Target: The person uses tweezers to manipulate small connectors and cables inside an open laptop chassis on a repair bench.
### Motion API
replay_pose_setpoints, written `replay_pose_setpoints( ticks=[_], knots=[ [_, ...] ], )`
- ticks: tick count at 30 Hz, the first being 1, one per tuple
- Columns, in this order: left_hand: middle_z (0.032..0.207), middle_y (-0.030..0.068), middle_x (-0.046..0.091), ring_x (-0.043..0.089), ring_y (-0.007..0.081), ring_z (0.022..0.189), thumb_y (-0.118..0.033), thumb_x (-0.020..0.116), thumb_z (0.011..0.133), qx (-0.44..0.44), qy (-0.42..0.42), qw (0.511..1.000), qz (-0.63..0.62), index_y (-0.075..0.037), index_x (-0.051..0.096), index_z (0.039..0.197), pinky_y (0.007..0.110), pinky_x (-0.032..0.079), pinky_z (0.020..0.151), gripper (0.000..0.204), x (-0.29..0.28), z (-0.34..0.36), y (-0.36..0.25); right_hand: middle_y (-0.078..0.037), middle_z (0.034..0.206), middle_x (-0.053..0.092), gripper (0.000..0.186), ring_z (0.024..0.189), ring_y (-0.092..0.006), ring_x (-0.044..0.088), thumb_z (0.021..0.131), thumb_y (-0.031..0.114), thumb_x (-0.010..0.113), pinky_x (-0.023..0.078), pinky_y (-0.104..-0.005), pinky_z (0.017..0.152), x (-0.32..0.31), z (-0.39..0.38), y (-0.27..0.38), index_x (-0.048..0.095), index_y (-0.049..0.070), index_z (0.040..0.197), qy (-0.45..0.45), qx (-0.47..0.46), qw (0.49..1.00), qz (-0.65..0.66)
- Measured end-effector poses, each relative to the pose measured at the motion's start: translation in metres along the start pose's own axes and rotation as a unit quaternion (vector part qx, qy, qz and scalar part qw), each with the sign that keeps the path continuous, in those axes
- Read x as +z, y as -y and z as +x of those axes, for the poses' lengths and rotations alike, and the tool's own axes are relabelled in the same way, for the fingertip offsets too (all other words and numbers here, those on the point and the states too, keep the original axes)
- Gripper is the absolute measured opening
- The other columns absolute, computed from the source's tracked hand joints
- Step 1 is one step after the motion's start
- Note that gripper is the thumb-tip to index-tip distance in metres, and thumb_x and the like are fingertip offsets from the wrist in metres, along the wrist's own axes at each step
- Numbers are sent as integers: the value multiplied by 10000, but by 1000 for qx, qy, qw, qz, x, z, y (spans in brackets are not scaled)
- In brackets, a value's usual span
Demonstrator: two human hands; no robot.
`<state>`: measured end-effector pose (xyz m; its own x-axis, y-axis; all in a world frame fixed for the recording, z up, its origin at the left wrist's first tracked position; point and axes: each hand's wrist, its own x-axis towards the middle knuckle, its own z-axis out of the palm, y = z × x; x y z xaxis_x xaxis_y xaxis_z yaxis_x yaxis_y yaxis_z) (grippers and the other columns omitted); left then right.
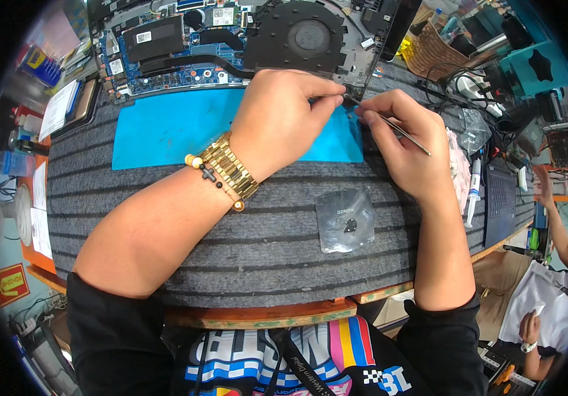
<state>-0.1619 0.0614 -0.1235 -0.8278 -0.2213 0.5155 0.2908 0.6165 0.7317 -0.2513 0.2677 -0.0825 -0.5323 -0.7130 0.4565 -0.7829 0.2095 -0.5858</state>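
An opened laptop (231, 39) lies at the far edge of the bench with its circuit board, heat pipe and black fan (310, 36) exposed. My left hand (284, 115), with a gold watch and bead bracelet on the wrist, pinches something small at the laptop's near right corner. My right hand (406, 142) holds thin metal tweezers (390, 123) whose tip meets the left fingertips at that corner. What sits between the fingertips is too small to make out.
A blue work mat (165, 129) lies on the grey ribbed bench cover (244, 251). A small clear bag (345, 219) holding a dark part sits in front. A syringe tube (473, 188), a dark laptop lid (500, 198) and cables are at right. Another person (555, 290) sits at far right.
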Motion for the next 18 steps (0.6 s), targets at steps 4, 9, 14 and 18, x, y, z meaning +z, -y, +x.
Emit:
replay_pose_setpoints(
  ticks=[4,9,14,18],
  knots=[
    [1005,161,838,787,194,815,-128,823,959,1,9,1000,1,-28,860,1113,315,601,737,188,-2,0,0,-158,873,765,95,778,-224,773,940,-26,756,591,-330,709,0,0,0,720,-25,1028,-2,11,1000,10],
    [999,159,838,787,197,811,-124,823,957,-3,12,1000,-5,-22,859,1111,315,599,734,188,-2,0,-1,-161,864,763,94,772,-240,773,940,-22,759,590,-335,704,1,0,-1,719,-23,1025,-7,2,1000,9],
    [1007,158,840,795,196,827,-124,825,956,-1,11,1000,-3,-24,859,1110,315,604,741,187,-2,0,-1,-163,855,758,87,772,-261,774,941,-19,758,591,-348,700,0,2,0,719,-21,1019,1,-11,1000,-11],
    [1026,164,843,809,200,855,-125,826,956,-6,12,1000,2,-26,860,1113,314,616,766,188,-3,0,-1,-165,856,759,91,774,-263,775,938,-19,760,592,-348,701,2,1,-1,719,-23,1019,-6,-1,1000,-1]
  ],
)
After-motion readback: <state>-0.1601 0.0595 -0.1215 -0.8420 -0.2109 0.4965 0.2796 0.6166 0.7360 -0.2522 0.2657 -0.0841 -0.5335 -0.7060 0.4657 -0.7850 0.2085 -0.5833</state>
